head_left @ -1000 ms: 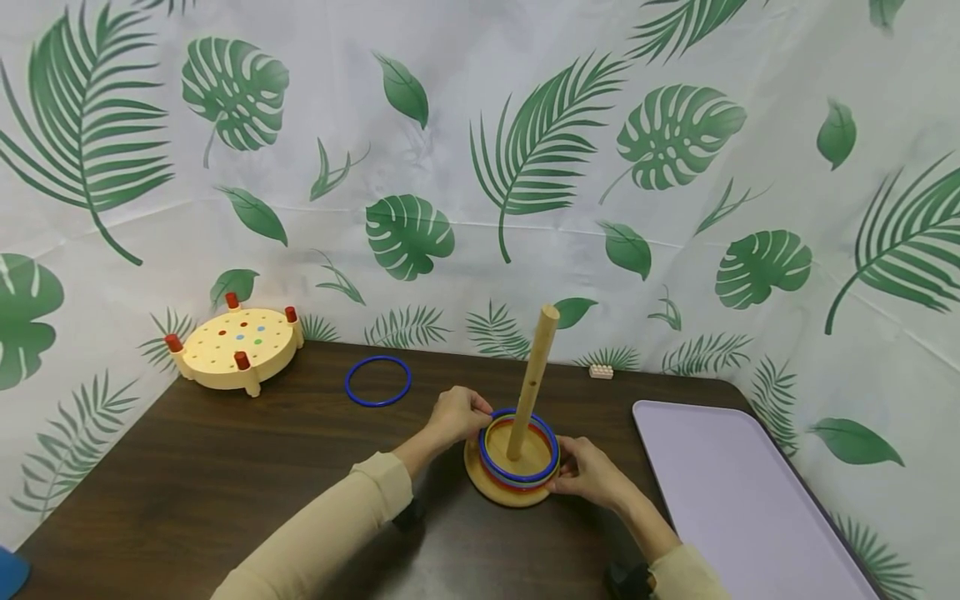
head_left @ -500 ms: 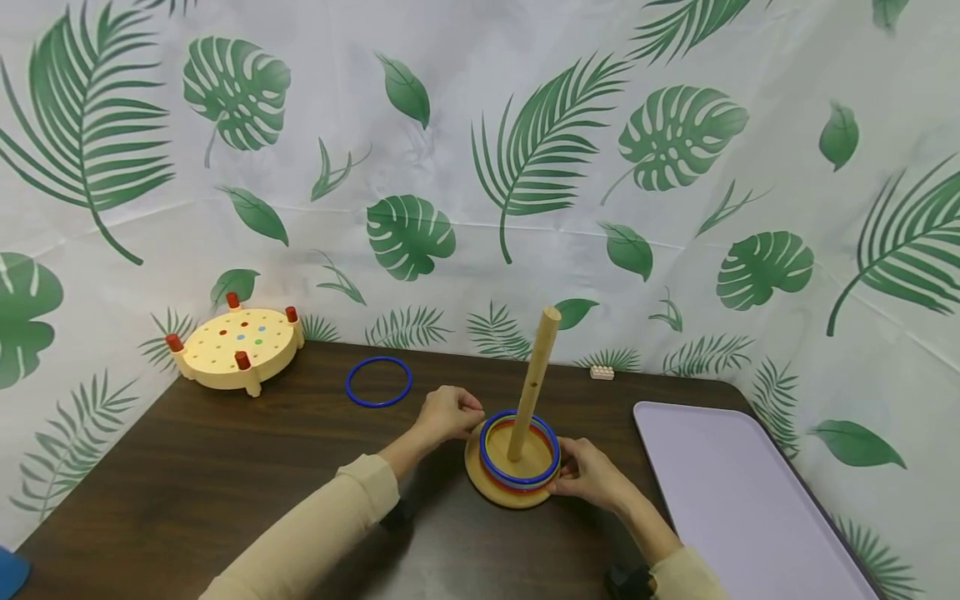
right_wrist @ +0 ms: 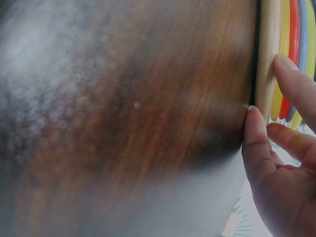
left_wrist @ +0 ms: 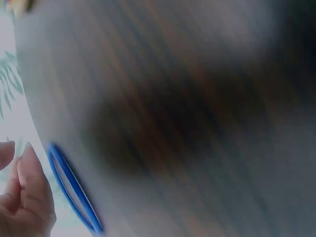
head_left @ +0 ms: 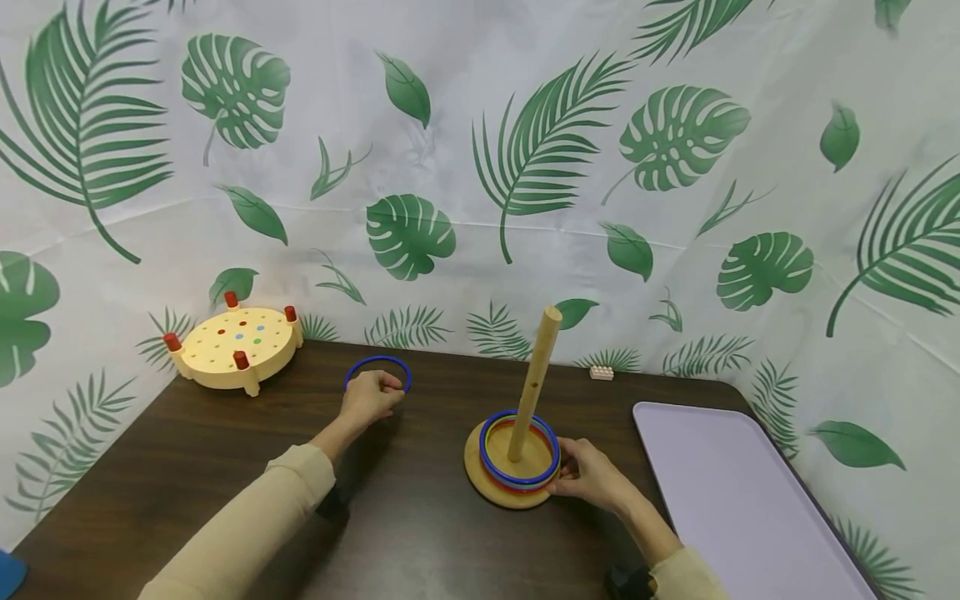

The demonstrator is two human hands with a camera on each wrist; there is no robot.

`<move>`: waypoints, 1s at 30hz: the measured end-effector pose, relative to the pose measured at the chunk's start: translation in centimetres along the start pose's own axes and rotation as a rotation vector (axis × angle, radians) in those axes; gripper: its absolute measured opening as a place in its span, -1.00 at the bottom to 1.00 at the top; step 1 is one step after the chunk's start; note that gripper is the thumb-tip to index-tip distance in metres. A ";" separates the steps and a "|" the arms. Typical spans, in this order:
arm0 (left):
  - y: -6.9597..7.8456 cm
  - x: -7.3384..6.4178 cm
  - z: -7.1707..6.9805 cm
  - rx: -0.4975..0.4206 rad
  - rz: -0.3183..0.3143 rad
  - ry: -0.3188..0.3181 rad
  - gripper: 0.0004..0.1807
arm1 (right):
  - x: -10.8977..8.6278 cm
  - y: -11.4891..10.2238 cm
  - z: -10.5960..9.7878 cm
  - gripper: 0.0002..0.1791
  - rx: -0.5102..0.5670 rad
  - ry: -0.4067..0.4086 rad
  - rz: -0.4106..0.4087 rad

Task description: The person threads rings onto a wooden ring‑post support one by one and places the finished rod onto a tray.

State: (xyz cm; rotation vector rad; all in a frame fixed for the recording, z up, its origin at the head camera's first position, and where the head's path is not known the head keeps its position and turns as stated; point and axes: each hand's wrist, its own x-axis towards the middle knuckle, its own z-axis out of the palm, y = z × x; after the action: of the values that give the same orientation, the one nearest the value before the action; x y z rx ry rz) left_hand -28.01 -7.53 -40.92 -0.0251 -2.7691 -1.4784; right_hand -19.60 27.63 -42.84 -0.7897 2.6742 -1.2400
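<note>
My left hand [head_left: 371,397] hovers at the near side of a loose blue ring [head_left: 382,358] on the dark table, overlapping it in the head view. In the left wrist view, this hand [left_wrist: 29,202] shows loosely bent fingers apart from the ring [left_wrist: 75,185]. A wooden ring-toss stand has an upright peg [head_left: 534,379] and a round base [head_left: 480,477]. Stacked round the peg lie several coloured rings, a blue ring [head_left: 517,482] on top. My right hand [head_left: 592,477] grips the stand's edge; in the right wrist view, thumb and fingers meet the base rim [right_wrist: 266,64] beside the coloured rings [right_wrist: 294,29].
A lilac tray [head_left: 735,483] lies along the right side. At the back left stands a round cream pegboard [head_left: 240,342] with red-tipped legs. A small pale block [head_left: 602,372] sits near the back edge, before a leaf-print cloth [head_left: 442,167]. Something blue [head_left: 11,573] shows at lower left.
My left hand has left the stacked rings on the stand and moved left and back to the loose blue ring. The right hand and the stand have stayed in place.
</note>
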 end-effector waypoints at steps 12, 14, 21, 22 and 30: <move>-3.7 1.7 -5.0 0.061 -0.099 0.094 -0.66 | 0.1 0.0 0.0 -0.39 -0.004 0.001 0.022; -3.9 1.8 -5.1 0.065 -0.104 0.093 -0.65 | 0.1 0.0 0.0 -0.39 -0.002 0.002 0.019; -4.6 2.2 -5.4 0.079 -0.127 0.089 -0.62 | 0.2 0.0 0.1 -0.41 0.006 -0.002 -0.001; -4.7 2.3 -5.4 0.079 -0.130 0.088 -0.62 | 0.2 0.0 0.1 -0.41 0.006 -0.002 -0.001; -5.1 2.9 -5.0 0.015 -0.177 0.071 -0.61 | 0.1 0.2 0.1 -0.42 0.013 -0.003 -0.019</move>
State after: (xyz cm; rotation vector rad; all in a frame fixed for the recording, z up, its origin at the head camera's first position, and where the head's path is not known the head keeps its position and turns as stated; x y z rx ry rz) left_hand -31.06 -14.45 -42.31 0.2738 -2.7883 -1.4618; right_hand -19.71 27.66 -43.01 -0.8168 2.6593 -1.2577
